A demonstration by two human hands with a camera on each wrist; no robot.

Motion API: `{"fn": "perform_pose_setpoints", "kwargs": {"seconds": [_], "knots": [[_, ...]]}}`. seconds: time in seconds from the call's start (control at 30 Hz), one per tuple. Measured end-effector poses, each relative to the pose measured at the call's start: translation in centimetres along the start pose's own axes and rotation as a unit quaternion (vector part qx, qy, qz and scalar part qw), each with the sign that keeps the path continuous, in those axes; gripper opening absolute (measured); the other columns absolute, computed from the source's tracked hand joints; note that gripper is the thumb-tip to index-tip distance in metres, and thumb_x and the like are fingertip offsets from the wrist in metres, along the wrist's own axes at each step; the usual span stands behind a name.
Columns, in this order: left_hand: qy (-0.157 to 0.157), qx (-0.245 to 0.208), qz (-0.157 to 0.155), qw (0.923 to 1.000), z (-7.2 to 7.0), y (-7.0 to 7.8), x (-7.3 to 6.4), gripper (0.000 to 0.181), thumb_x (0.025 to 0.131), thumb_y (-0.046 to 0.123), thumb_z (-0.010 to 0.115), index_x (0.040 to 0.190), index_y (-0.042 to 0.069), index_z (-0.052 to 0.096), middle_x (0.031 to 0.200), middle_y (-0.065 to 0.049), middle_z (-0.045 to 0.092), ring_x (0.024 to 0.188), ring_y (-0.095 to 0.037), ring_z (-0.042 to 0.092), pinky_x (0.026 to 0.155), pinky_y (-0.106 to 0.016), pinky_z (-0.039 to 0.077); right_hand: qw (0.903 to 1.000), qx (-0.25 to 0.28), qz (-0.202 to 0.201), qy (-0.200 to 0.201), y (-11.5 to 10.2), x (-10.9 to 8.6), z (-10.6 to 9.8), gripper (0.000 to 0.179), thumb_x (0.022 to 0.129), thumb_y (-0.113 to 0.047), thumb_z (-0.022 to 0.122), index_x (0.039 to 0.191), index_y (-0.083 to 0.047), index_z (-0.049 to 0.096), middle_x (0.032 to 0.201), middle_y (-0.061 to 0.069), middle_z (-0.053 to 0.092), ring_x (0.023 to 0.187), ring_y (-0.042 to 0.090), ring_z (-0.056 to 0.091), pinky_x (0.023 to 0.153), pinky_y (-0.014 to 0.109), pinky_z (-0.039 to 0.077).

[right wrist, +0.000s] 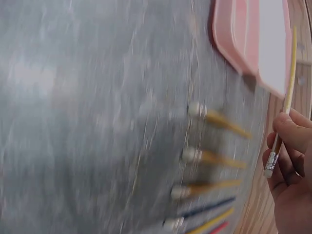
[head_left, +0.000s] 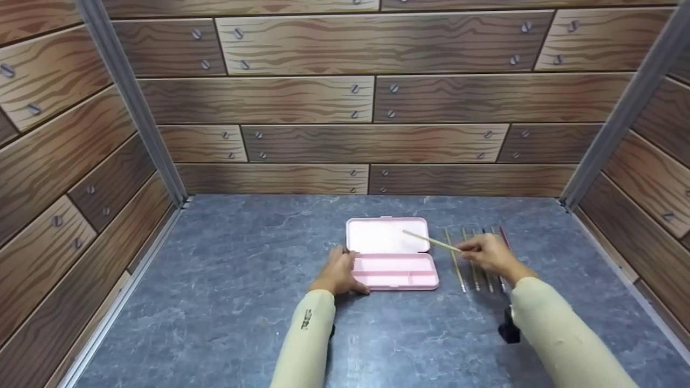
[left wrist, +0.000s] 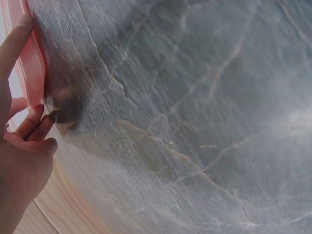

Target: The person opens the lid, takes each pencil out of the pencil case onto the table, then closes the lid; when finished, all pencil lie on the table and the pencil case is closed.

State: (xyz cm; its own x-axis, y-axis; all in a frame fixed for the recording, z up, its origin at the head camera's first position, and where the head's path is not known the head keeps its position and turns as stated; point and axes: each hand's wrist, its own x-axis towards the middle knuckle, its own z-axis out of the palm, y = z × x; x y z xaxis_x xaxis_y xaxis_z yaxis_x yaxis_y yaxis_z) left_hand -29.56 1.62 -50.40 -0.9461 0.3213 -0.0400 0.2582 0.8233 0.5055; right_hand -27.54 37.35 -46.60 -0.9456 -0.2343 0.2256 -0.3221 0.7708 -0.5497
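A pink pencil case [head_left: 393,263] lies open on the table, its lid folded back and its divided tray bare. My left hand [head_left: 338,272] grips the case's left end, thumb by the front corner; the left wrist view shows fingers against the pink rim [left wrist: 34,73]. Above the table, my right hand [head_left: 489,253] pinches a yellow pencil [right wrist: 292,73] near its white eraser end. The pencil's other end points left, over the lid. Below that hand lies a row of several pencils [head_left: 455,261], yellow ones plus a dark blue and a red one [head_left: 502,233], partly hidden by the hand.
The grey marble-patterned tabletop [head_left: 242,280] meets wood-patterned walls [head_left: 302,102] at the back and both sides. Grey metal posts [head_left: 135,102] stand in the back corners. A small black device [head_left: 508,328] sits under the right wrist.
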Motion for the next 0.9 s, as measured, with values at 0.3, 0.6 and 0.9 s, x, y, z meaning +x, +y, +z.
{"fn": "perform_pose_setpoints", "kwargs": {"seconds": [0.3, 0.6, 0.9], "knots": [[0.006, -0.009, 0.014, 0.9998, 0.0, -0.4, -0.2, 0.087, 0.062, 0.035, 0.098, 0.133, 0.002, 0.061, 0.131, -0.018, 0.051, 0.125, -0.031, 0.047, 0.110, -0.044, 0.043, 0.9914, 0.045, 0.093, 0.080, 3.1, -2.8, -3.3, 0.024, 0.090, -0.002, 0.071, 0.110, 0.011, 0.071, 0.103, 0.030, 0.072, 0.074, -0.008, 0.055, 0.064, 0.014, 0.046], [-0.003, -0.019, -0.003, 0.9998, 0.1, -0.1, -0.3, 0.090, 0.062, 0.033, 0.098, 0.137, 0.003, 0.059, 0.133, -0.016, 0.049, 0.126, -0.029, 0.046, 0.111, -0.044, 0.043, 0.9657, 0.096, 0.201, 0.133, 6.0, -5.3, -5.5, 0.036, 0.093, -0.010, 0.071, 0.121, 0.011, 0.066, 0.088, -0.002, 0.077, 0.071, -0.011, 0.054, 0.062, 0.014, 0.047], [-0.005, -0.017, -0.007, 0.9998, -0.1, 0.1, -0.2, 0.091, 0.062, 0.033, 0.097, 0.139, 0.003, 0.058, 0.136, -0.017, 0.048, 0.128, -0.030, 0.045, 0.112, -0.044, 0.042, 0.9044, 0.245, 0.304, 0.172, 7.4, -6.6, -5.8, 0.018, 0.094, -0.008, 0.067, 0.094, -0.024, 0.077, 0.065, -0.026, 0.064, 0.066, -0.007, 0.059, 0.061, 0.015, 0.049]]}}
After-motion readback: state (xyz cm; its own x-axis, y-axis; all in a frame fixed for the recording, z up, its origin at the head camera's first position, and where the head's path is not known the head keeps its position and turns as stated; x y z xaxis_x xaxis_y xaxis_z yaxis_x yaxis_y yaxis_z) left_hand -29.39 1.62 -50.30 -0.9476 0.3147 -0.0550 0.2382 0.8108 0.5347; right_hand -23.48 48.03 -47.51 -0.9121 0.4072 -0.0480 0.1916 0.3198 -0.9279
